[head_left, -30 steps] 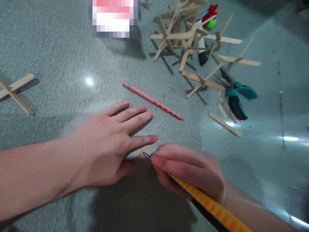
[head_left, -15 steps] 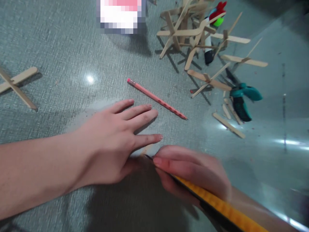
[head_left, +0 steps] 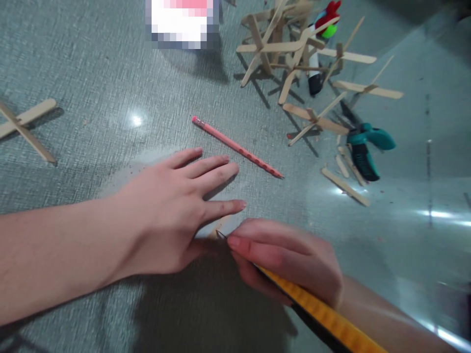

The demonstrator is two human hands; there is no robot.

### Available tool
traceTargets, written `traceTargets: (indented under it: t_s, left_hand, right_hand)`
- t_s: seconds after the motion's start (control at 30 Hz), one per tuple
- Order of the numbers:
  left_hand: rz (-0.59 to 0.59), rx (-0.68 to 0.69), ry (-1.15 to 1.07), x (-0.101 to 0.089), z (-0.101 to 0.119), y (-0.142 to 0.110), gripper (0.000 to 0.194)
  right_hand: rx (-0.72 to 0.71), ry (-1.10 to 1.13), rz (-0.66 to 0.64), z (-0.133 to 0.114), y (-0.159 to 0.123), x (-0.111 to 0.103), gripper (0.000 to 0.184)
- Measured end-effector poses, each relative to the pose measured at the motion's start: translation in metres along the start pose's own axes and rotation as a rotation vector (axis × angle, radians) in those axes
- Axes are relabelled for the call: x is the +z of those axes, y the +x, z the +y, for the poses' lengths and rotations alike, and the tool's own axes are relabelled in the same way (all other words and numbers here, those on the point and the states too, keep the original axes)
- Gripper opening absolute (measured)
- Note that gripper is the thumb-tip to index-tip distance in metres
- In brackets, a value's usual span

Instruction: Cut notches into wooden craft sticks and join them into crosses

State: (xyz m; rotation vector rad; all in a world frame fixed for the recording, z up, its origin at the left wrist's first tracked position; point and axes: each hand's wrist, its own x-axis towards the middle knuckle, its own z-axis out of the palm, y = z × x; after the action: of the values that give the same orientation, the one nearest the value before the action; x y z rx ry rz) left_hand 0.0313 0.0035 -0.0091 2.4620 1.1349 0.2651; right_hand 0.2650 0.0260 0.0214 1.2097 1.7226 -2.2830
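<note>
My left hand [head_left: 165,211] lies flat with its fingers spread. Between its thumb and index finger shows part of a wooden craft stick [head_left: 222,223], the rest of it hidden under the hand. In my right hand [head_left: 287,260] is a yellow-and-black utility knife [head_left: 312,304], gripped low like a pen. Its thin dark tip meets the stick, close to my left thumb. Just beyond my left fingertips rests a pink pencil [head_left: 239,148], its eraser pointing away to the left.
Crossed craft-stick frames [head_left: 272,47] crowd the back right, around a marker [head_left: 314,73]. Teal-handled pliers or cutters [head_left: 364,147] lie beside cut stick pieces [head_left: 344,186]. Another stick cross [head_left: 27,125] is at far left. A pixelated object [head_left: 180,24] stands at the back.
The whole view has shifted slightly, so everything sits a bit further up and left. The knife tip has moved slightly along the stick. My left hand stays flat in place.
</note>
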Motion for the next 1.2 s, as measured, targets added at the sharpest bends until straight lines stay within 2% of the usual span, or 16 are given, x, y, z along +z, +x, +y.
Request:
traceTargets:
  t_s: [0.27,0.47,0.73,0.87,0.97,1.2]
  left_hand:
    - [-0.021,-0.008,0.002,-0.002,0.0,0.0,0.068]
    - [-0.009,0.001,0.011,0.0,-0.001,-0.001,0.068]
    - [-0.015,0.009,0.0,-0.001,0.0,0.002,0.064]
    - [-0.005,0.018,-0.002,-0.001,0.0,0.001,0.063]
    - [-0.008,0.019,-0.006,-0.001,-0.001,0.001,0.064]
    - [-0.013,0.018,-0.016,-0.002,-0.001,0.001,0.067]
  right_hand:
    - [-0.057,-0.029,-0.048,-0.001,0.002,-0.004,0.049]
    - [0.059,-0.034,-0.03,-0.004,0.001,-0.004,0.051]
    - [-0.141,-0.122,0.086,0.008,0.003,-0.001,0.043]
    - [-0.051,-0.081,0.009,0.004,0.002,-0.002,0.053]
    - [0.004,-0.059,-0.023,0.001,0.0,-0.004,0.052]
    - [-0.101,-0.081,-0.019,0.004,0.0,-0.003,0.046]
